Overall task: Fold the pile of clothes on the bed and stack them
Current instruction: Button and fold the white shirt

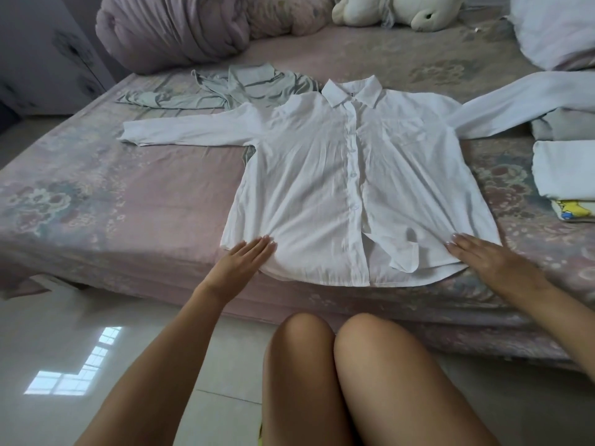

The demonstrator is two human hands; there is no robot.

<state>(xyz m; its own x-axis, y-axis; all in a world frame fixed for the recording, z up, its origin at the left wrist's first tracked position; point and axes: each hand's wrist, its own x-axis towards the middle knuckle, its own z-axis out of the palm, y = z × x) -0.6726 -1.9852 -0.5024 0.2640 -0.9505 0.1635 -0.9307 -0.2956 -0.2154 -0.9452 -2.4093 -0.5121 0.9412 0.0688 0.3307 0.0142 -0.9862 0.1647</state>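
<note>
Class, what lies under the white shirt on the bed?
A grey garment pokes out beneath the white shirt at its left shoulder, on the bed. How far it runs underneath is hidden.

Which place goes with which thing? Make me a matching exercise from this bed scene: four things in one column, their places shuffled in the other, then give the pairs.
Things:
1. white shirt
2. grey-green garment
3. plush toy
4. left hand

Places:
A. at the far side of the bed, beside the rolled quilt
B. pressing flat on the shirt's bottom left corner
C. spread flat, face up, in the middle of the bed
D. crumpled beyond the shirt's left shoulder

Pairs: 1-C, 2-D, 3-A, 4-B
</note>
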